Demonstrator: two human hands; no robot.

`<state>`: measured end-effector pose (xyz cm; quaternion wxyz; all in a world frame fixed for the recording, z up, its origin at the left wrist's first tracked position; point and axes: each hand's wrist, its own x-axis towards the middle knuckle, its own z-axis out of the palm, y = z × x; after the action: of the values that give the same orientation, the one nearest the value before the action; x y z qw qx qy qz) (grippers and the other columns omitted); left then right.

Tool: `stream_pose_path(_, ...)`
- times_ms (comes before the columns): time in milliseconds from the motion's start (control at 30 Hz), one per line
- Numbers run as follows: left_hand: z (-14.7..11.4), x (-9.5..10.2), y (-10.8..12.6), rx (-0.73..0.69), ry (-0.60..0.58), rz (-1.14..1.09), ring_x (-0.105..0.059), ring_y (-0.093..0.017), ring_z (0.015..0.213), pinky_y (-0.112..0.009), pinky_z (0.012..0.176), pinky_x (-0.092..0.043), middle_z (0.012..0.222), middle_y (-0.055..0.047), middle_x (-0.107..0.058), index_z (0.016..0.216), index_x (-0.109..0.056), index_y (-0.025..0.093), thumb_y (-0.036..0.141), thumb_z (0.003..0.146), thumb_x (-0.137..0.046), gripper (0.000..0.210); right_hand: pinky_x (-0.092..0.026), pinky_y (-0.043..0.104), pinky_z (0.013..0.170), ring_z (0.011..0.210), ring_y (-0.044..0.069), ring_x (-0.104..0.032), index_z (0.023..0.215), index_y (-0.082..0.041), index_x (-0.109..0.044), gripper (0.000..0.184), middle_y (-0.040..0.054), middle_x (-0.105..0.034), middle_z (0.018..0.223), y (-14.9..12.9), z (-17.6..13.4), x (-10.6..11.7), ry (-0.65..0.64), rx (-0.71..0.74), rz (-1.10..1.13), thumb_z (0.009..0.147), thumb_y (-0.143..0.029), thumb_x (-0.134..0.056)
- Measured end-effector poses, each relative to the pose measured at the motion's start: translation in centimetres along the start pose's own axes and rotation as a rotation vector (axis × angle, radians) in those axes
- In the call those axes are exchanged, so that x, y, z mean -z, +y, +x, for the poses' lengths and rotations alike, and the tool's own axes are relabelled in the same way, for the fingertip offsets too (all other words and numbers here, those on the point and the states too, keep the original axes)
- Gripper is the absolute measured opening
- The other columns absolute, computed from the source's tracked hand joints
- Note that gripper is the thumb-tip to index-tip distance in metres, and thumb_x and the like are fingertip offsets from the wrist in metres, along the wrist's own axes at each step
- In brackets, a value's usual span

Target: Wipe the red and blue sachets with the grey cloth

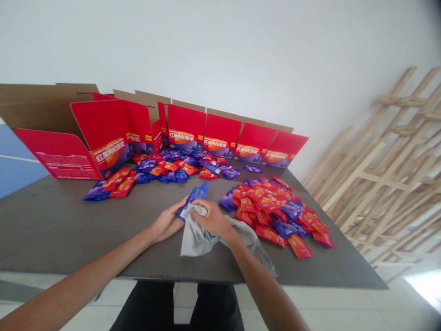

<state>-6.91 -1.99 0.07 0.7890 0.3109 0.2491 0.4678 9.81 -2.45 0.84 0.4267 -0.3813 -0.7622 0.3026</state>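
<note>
- Here's the blue pouch (pixel 198 193), above the near middle of the table (pixel 113 234), its narrow end pointing away and slightly right
- Left hand (pixel 171 220) grasping its lower left side, thumb on the edge; fingertips underneath hidden, so no telling how they lie
- Right hand (pixel 211 218) clenched on the grey cloth (pixel 198 241), bunching it against the pouch's near end, folds hanging below
- Looks like a wipe, and light, flat strokes would suit it: the pouch seems soft, so hard pressure could buckle it
- A steady left grip near the edge would leave more of the face free for the cloth
- Watch that trailing cloth, close beside the right-hand packet heap (pixel 265 202); gathering it in would avoid snagging
- Both forearms reach in from below, angled inward, the hands meeting at the pouch
</note>
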Motion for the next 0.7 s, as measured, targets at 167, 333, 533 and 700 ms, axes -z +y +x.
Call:
stream_pose_path(167,0.1,0.1,0.3,0.020,0.058,-0.026,-0.069,-0.023,0.098,-0.036,0.093,-0.050,0.107,-0.009,-0.074,0.127,-0.063,0.015,0.016,0.089,-0.052,0.040,-0.045,0.023,0.074,0.073,0.013,-0.060,0.094,-0.019,-0.069,0.019,-0.0013,-0.068,0.083,-0.2,-0.2,-0.7,-0.103,0.040,-0.023,0.081,-0.026,-0.057)
stream_pose_path(333,-0.3,-0.4,0.2,0.081,-0.053,0.009,-0.064,-0.024,0.110,-0.036,0.099,-0.045,0.121,-0.009,-0.070,0.137,-0.056,0.018,0.018,0.088,-0.055,0.049,-0.047,0.025,0.077,0.079,0.015,-0.061,0.094,-0.017,-0.065,0.022,0.0015,-0.067,0.086,0.0,0.7,0.8,0.312,-0.106,0.017,0.085,-0.030,-0.049)
stream_pose_path(533,-0.2,0.0,0.1,0.048,-0.044,0.080,-0.064,-0.024,0.110,-0.037,0.100,-0.044,0.122,-0.009,-0.069,0.140,-0.053,0.021,0.020,0.086,-0.058,0.054,-0.047,0.025,0.077,0.078,0.015,-0.061,0.094,-0.017,-0.065,0.020,0.0006,-0.067,0.086,0.2,0.5,0.7,0.194,-0.104,0.003,0.085,-0.027,-0.050)
stream_pose_path(700,0.3,0.2,0.9,-0.055,0.091,0.109,-0.067,-0.021,0.095,-0.034,0.090,-0.050,0.117,-0.008,-0.070,0.138,-0.053,0.022,0.023,0.084,-0.060,0.054,-0.045,0.022,0.074,0.075,0.013,-0.062,0.095,-0.019,-0.070,0.018,-0.0016,-0.070,0.084,-0.1,-0.4,-0.6,-0.214,0.034,-0.066,0.082,-0.023,-0.059)
